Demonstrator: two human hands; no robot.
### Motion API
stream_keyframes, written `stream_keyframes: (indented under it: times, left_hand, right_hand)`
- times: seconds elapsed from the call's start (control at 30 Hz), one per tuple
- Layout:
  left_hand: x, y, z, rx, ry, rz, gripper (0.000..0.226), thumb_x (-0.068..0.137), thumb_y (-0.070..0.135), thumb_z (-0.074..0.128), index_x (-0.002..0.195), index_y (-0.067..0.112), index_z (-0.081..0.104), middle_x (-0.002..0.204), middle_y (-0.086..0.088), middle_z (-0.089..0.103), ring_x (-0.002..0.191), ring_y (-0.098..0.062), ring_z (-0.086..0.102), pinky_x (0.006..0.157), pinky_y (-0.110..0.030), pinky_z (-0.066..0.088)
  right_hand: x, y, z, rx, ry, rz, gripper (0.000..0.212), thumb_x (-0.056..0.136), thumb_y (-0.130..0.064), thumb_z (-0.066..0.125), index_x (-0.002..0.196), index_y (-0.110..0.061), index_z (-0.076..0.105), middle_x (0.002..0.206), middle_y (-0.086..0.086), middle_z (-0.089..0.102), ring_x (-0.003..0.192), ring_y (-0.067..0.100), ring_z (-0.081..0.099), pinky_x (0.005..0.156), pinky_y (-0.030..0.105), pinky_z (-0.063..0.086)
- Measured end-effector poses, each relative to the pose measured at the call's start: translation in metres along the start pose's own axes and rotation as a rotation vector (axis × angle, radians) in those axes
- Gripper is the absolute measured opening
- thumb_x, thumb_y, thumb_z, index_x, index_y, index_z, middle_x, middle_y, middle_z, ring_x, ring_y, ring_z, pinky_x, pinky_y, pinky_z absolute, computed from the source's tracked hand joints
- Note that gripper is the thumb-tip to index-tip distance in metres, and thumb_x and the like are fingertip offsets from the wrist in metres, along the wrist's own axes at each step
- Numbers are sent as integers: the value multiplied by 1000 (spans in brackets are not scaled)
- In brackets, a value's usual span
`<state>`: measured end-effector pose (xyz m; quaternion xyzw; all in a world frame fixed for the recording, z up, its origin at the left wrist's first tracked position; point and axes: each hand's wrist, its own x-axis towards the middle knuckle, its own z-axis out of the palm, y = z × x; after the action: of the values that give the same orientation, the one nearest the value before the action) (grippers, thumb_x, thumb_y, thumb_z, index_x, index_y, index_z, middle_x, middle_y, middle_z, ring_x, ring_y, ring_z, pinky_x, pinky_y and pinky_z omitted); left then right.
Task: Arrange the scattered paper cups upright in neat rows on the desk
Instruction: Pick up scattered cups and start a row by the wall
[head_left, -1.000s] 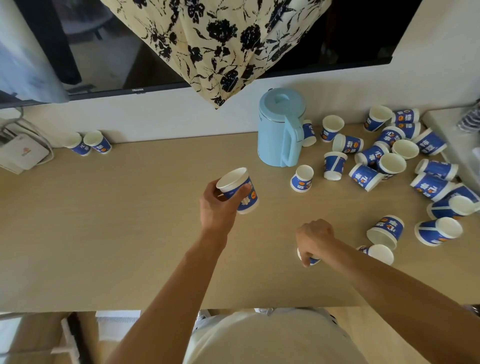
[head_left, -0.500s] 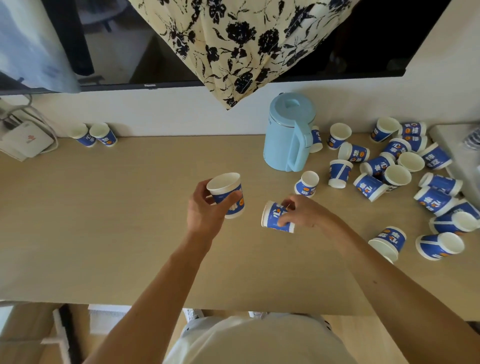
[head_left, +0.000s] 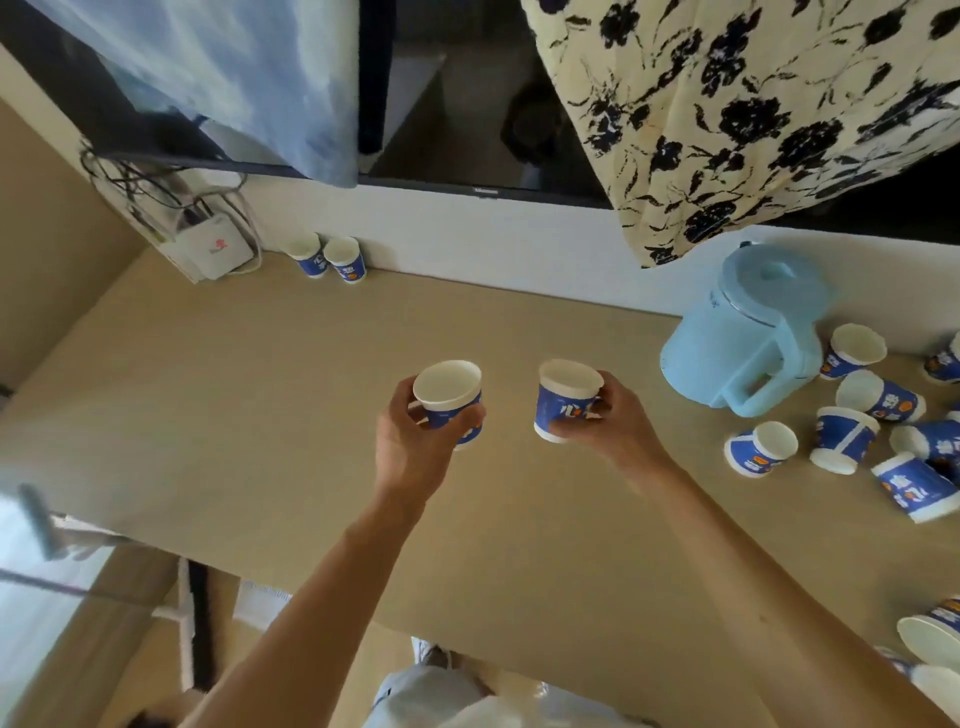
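Note:
My left hand (head_left: 415, 452) grips a blue-and-white paper cup (head_left: 449, 397) upright above the middle of the wooden desk (head_left: 208, 395). My right hand (head_left: 615, 426) holds a second paper cup (head_left: 563, 402), mouth up, just to the right of the first. Two cups (head_left: 327, 257) stand upright side by side at the back left by the wall. Several more cups (head_left: 852, 431) lie scattered, some on their sides, at the right of the desk.
A light blue kettle (head_left: 748, 332) stands at the back right beside the scattered cups. A white router with cables (head_left: 213, 247) sits in the back left corner. A floral cloth (head_left: 727, 104) and a pale blue cloth (head_left: 234, 78) hang over the dark screen above.
My right hand has picked a cup off the desk, turned it upright and carried it left, level with the left hand's cup. The view has swung left, toward the two standing cups.

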<state>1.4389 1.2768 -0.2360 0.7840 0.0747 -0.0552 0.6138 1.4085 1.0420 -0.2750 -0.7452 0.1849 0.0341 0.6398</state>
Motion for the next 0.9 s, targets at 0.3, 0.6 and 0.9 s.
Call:
stream_keyframes:
  times: [0.3,0.6,0.9]
  left_hand:
    - [86,-27,-79,-39,69,6,50,66,26,87,107,40,61,97,25,72,89,2,70,69,-15,54]
    - [184,-80,-123,-69,64,43,54,65,38,84,115,38,63,107,17,73,99,-6,71,80,-24,57]
    - [265,-131,-125,-41,-11,156,54,67,37,86,114,45,62,108,20,73,99,-3,71,81,-12,53]
  right_hand:
    - [78,-31,116,20,-43,4,77,48,-39,85,120,-26,62,105,-11,73,84,-3,70,65,14,52]
    - [183,-26,215,10,-10,-60,62,55,-22,86,109,-30,59,100,-13,71,80,-7,68,64,12,52]
    - [288,11,281,-54,64,-220,58,69,-7,89,109,-34,57,101,-14,72,86,2,70,70,16,54]
